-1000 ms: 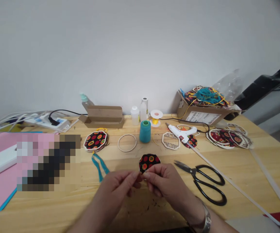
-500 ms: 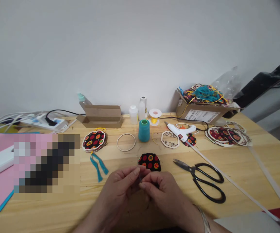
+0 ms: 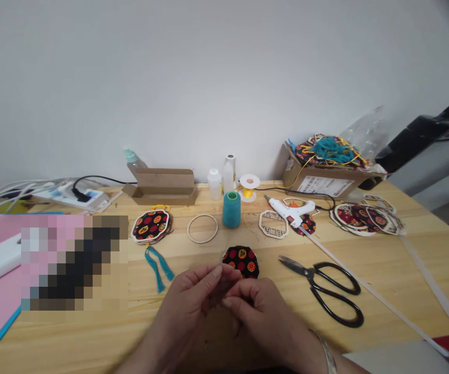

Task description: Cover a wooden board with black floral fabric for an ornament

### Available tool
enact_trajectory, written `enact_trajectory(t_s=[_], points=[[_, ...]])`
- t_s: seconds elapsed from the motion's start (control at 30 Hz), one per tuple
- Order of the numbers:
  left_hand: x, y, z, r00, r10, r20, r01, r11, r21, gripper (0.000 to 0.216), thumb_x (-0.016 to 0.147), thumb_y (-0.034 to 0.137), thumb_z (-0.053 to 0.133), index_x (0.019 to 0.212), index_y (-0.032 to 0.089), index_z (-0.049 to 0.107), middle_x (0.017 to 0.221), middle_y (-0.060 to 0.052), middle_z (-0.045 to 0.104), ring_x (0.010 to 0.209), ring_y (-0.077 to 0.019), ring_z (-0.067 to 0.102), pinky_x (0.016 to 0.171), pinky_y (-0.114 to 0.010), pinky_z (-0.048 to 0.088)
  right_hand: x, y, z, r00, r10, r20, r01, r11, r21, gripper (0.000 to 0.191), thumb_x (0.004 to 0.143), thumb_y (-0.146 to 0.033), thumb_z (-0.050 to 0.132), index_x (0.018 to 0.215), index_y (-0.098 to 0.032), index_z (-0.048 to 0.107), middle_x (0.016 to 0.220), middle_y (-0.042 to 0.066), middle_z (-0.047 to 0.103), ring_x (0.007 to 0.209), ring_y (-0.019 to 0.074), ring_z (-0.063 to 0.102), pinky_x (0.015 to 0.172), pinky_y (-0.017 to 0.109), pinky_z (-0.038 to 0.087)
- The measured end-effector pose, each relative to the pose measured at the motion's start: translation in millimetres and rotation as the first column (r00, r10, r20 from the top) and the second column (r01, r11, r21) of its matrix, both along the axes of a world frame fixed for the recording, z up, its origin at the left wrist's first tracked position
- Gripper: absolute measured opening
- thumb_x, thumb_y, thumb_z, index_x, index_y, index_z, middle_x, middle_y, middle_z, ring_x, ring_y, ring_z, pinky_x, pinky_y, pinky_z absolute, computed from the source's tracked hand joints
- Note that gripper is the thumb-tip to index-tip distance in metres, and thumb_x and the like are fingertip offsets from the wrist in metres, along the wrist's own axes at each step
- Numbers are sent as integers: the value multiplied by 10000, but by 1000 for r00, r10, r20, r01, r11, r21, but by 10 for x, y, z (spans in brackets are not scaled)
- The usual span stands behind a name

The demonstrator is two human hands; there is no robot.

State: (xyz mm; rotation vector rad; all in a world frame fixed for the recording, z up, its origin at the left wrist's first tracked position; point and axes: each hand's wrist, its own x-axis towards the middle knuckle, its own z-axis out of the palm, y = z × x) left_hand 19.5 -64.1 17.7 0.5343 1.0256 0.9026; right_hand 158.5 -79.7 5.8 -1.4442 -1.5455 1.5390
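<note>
My left hand [image 3: 196,298] and my right hand [image 3: 261,311] are close together over the front of the table. The left fingers are curled, with the thumb against the index finger. My right thumb and index finger are pinched together. Whatever sits between the fingertips is too small or too hidden to make out. Just beyond the hands lies a black fabric piece [image 3: 242,259] with red and orange flower prints, its near edge partly covered by my fingers. A teal thread cone [image 3: 231,210] stands upright behind it.
Black-handled scissors [image 3: 310,272] lie right of my hands, blades partly apart. Behind them are a white glue gun [image 3: 292,211] and a wooden lattice frame [image 3: 273,224]. A wooden ring [image 3: 202,228] and a tasselled ornament [image 3: 151,227] lie left. A full cardboard box [image 3: 317,179] stands back right.
My left thumb and fingertips have shifted slightly, and the gap between the two hands looks a little different. The right hand keeps its pinch. Things on the table stay in place.
</note>
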Motion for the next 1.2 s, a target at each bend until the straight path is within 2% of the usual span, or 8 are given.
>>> enact_trajectory(t_s=[0.4, 0.63, 0.73, 0.83, 0.93, 1.03, 1.1, 1.2], points=[[-19, -3, 15, 999, -37, 21, 36, 998, 45, 181, 780, 260, 612, 766, 109, 711, 822, -117, 733, 791, -193, 658, 791, -294, 465, -26, -26, 16, 999, 27, 37, -26, 999, -22, 232, 769, -250, 508, 560, -163, 561, 521, -28, 527, 516, 87, 460, 496, 202, 322], [-11, -5, 45, 998, -60, -8, 61, 996, 71, 200, 796, 257, 585, 742, 106, 704, 799, -116, 723, 779, -200, 648, 786, -303, 463, -30, -47, -14, 999, 32, 38, -32, 999, -25, 245, 772, -236, 502, 549, -159, 569, 501, -35, 492, 495, 79, 418, 477, 202, 298], [-33, 4, 59, 999, -36, -26, 38, 994, 100, 186, 788, 254, 593, 737, 112, 702, 795, -112, 722, 798, -207, 643, 815, -320, 454, 15, -43, 12, 995, 94, 40, -94, 996, -13, 232, 791, -238, 488, 605, -168, 610, 531, -31, 523, 500, 82, 436, 473, 205, 298], [-53, 27, 97, 999, -8, -38, 12, 992, 123, 165, 774, 253, 609, 724, 121, 695, 771, -96, 716, 783, -205, 640, 809, -333, 462, 110, 1, 105, 982, 133, 135, -147, 984, 98, 233, 821, -280, 486, 675, -190, 643, 598, -14, 594, 539, 104, 487, 499, 221, 316], [-51, 48, 152, 999, -8, -43, 12, 993, 114, 149, 759, 259, 625, 714, 129, 682, 737, -75, 701, 723, -193, 637, 709, -309, 489, 203, 93, 253, 964, 11, 264, -98, 943, 318, 216, 848, -276, 474, 744, -213, 653, 679, 1, 638, 624, 130, 536, 578, 247, 357], [-38, 52, 192, 997, -31, -67, 39, 990, 132, 138, 755, 257, 627, 717, 133, 676, 725, -58, 686, 632, -154, 611, 577, -243, 459, 239, 203, 403, 966, -60, 253, -71, 876, 478, 188, 853, -181, 452, 914, -218, 626, 855, 19, 654, 784, 145, 564, 713, 268, 398], [-35, 49, 203, 994, -52, -94, 68, 983, 170, 140, 765, 254, 614, 724, 136, 677, 720, -48, 676, 610, -135, 586, 583, -236, 447, 232, 268, 475, 977, -32, 213, -85, 852, 516, 265, 846, -132, 437, 1055, -217, 576, 985, 32, 639, 874, 143, 562, 776, 273, 406], [-47, 47, 205, 983, -74, -169, 114, 964, 242, 159, 793, 252, 580, 720, 146, 674, 711, -37, 657, 658, -136, 564, 673, -251, 443, 201, 346, 527, 980, 79, 180, -160, 851, 501, 427, 832, -74, 409, 1220, -239, 473, 1135, 34, 596, 905, 128, 563, 797, 270, 417]])
